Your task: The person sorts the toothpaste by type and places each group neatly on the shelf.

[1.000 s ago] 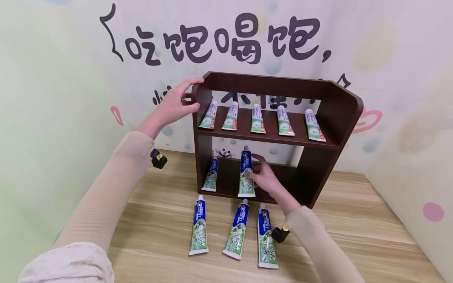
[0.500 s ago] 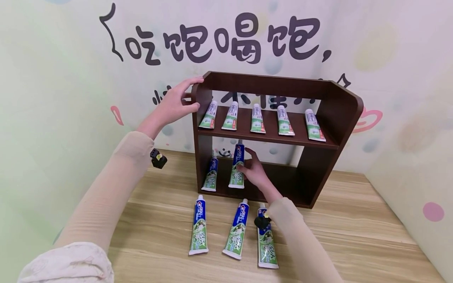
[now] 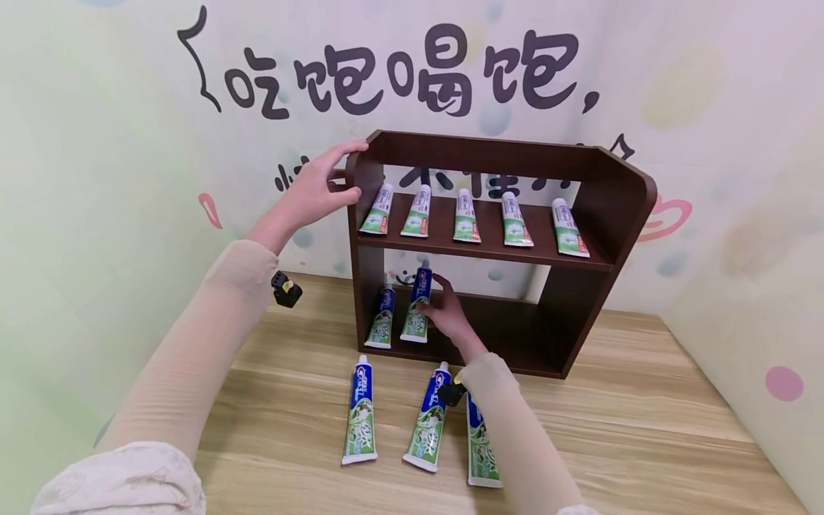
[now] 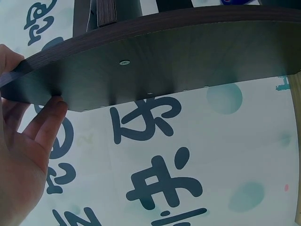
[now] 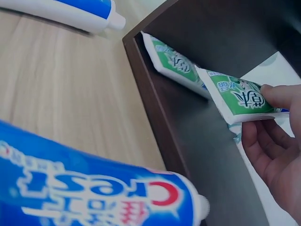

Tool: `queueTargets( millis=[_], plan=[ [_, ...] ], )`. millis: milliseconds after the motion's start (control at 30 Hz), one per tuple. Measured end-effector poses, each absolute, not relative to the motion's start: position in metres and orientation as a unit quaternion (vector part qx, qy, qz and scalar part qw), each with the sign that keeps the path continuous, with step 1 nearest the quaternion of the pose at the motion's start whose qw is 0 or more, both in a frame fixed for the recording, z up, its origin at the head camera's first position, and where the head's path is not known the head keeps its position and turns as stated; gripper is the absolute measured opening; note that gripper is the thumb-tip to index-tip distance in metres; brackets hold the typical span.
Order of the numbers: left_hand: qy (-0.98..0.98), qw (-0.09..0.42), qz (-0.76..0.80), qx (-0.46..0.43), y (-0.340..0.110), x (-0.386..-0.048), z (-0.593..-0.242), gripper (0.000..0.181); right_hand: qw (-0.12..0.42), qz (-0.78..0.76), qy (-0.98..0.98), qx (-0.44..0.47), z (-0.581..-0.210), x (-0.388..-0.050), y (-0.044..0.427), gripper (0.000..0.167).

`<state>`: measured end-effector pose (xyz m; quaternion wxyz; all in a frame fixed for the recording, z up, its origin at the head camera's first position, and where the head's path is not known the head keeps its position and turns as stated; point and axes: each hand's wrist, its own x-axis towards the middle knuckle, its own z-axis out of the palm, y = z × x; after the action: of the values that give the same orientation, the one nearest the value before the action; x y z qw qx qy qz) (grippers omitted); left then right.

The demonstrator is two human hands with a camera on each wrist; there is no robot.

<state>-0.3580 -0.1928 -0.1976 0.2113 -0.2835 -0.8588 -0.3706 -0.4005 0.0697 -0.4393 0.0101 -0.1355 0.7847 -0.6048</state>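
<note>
Your right grip (image 3: 448,320) pinches a Crest toothpaste tube (image 3: 418,295) in the lower compartment (image 3: 515,332) of the dark-brown shelf unit (image 3: 489,154), beside a second Crest tube (image 3: 381,320). Your left grip (image 3: 317,189) clasps the unit's left side panel (image 3: 369,286). Three more tubes (image 3: 360,415) lie on the desk (image 3: 277,429).

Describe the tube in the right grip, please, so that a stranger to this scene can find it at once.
Find the dark brown shelf unit on the wooden table and look at its lower compartment, towards the left. There, right of the matching leftmost tube, is the held tube, blue and green with a white end; it alone is pinched by the right grip.
</note>
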Motion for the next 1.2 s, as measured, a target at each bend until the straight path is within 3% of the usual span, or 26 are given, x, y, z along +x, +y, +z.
queueTargets(
  millis=[367, 633, 967, 1200],
  plan=[
    [-0.857, 0.209, -0.375, -0.284, -0.192, -0.358, -0.198, 0.065, 0.000, -0.585, 0.802, -0.122, -0.459, -0.398, 0.067, 0.078],
    [-0.858, 0.215, -0.369, -0.284, -0.192, -0.357, -0.199, 0.063, 0.004, -0.548, 0.821, -0.158, -0.467, -0.398, 0.070, 0.059],
    [-0.860, 0.218, -0.364, -0.283, -0.192, -0.359, -0.199, 0.063, 0.040, -0.509, 0.841, -0.180, -0.467, -0.397, 0.076, 0.075],
    [-0.861, 0.216, -0.366, -0.278, -0.192, -0.357, -0.199, 0.062, 0.041, -0.494, 0.850, -0.180, -0.465, -0.393, 0.073, 0.075]
  ],
)
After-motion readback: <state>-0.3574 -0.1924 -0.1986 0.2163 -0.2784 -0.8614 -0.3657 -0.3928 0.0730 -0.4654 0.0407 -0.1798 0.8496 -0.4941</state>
